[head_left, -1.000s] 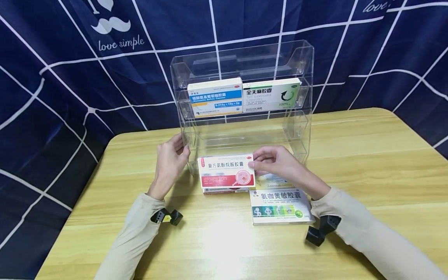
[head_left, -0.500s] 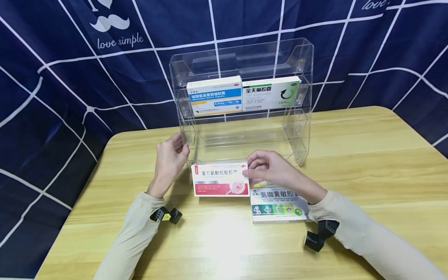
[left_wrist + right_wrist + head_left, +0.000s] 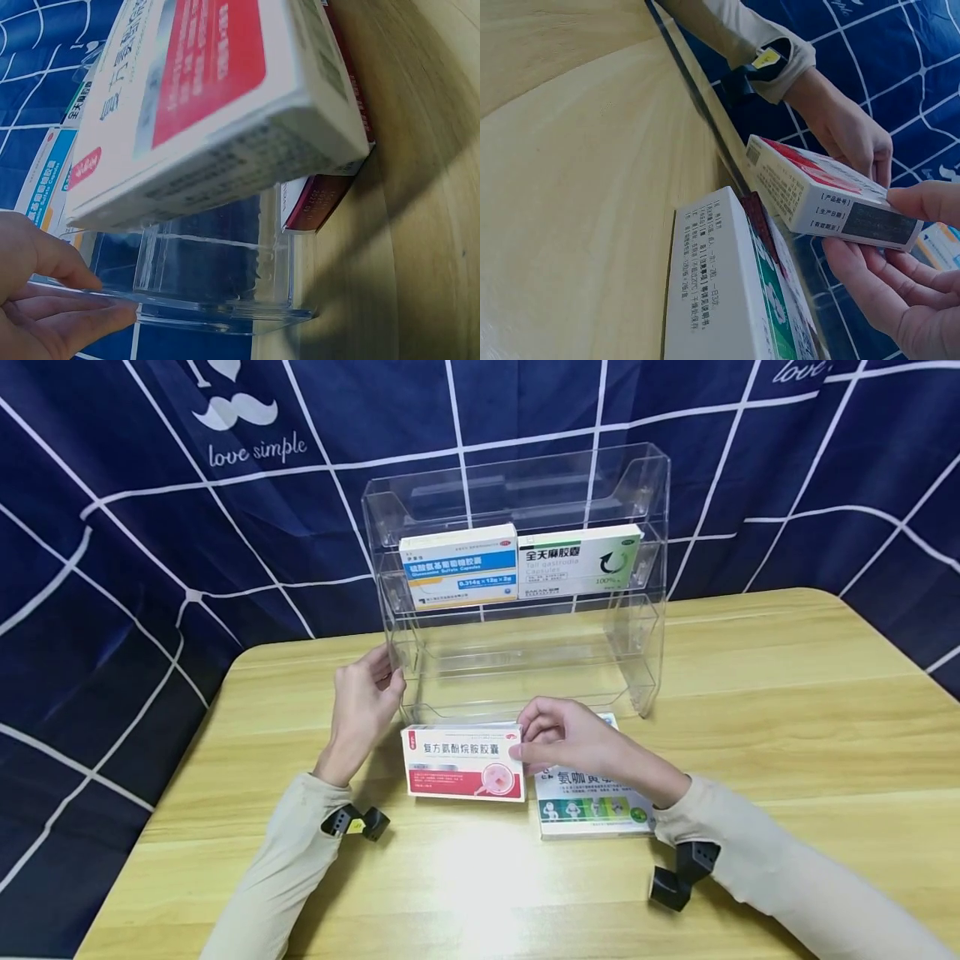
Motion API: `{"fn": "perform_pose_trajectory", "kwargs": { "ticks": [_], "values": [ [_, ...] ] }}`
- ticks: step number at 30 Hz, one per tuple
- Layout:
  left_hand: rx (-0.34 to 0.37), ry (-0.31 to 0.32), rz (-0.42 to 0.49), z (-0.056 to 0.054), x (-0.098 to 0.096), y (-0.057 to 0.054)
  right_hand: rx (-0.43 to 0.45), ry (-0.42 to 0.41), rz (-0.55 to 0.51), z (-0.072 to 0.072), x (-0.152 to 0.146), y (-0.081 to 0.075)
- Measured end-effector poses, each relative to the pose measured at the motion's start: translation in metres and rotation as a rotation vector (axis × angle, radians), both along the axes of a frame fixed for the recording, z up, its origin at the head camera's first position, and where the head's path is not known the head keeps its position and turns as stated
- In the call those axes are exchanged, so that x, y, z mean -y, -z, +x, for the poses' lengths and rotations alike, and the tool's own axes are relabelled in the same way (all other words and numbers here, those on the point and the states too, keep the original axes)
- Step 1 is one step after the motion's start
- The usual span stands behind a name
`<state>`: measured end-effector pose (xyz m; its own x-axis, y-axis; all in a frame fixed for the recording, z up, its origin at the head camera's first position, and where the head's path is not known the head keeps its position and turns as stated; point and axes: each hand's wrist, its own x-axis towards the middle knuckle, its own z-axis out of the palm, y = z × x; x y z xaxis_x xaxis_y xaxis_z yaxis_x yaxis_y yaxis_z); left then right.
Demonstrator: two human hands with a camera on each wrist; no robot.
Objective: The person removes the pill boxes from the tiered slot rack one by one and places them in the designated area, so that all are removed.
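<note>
My right hand (image 3: 581,745) pinches the right end of a white and red medicine box (image 3: 459,768), thumb on its front. The box is tilted back, its printed face towards me, in front of the clear plastic display rack (image 3: 654,493). In the right wrist view, thumb and fingers grip the end of this box (image 3: 802,191). At the rack's left side, my left hand (image 3: 363,693) holds the side wall; the left wrist view has thumb and fingers (image 3: 97,319) pinching its clear edge. Another box with a dark red side (image 3: 322,196) lies below the held one, mostly hidden.
A blue and white medicine box (image 3: 459,568) and a green and white one (image 3: 581,564) stand side by side on an upper tier. On the wooden table (image 3: 787,693), a white-green box (image 3: 592,814) lies flat; another behind it is largely covered by my right hand.
My right hand has brought the white and red box towards me and slightly left, off the rack's lower front. My left hand has stayed at the rack's side.
</note>
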<state>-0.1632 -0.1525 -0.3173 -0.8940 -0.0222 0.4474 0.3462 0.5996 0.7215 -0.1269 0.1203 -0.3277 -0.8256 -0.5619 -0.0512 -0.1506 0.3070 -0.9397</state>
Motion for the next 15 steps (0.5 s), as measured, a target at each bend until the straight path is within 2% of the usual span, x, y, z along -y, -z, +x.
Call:
{"fn": "perform_pose_trajectory", "kwargs": {
  "ticks": [11,15],
  "values": [
    [-0.003,0.004,-0.005,-0.0007,-0.0003,0.0006,0.176,-0.089,-0.018,0.0079,0.0014,-0.0018],
    [0.002,0.008,-0.012,-0.0008,-0.0004,0.0004,0.220,-0.112,0.030,0.0097,0.0009,-0.0043]
  ]
}}
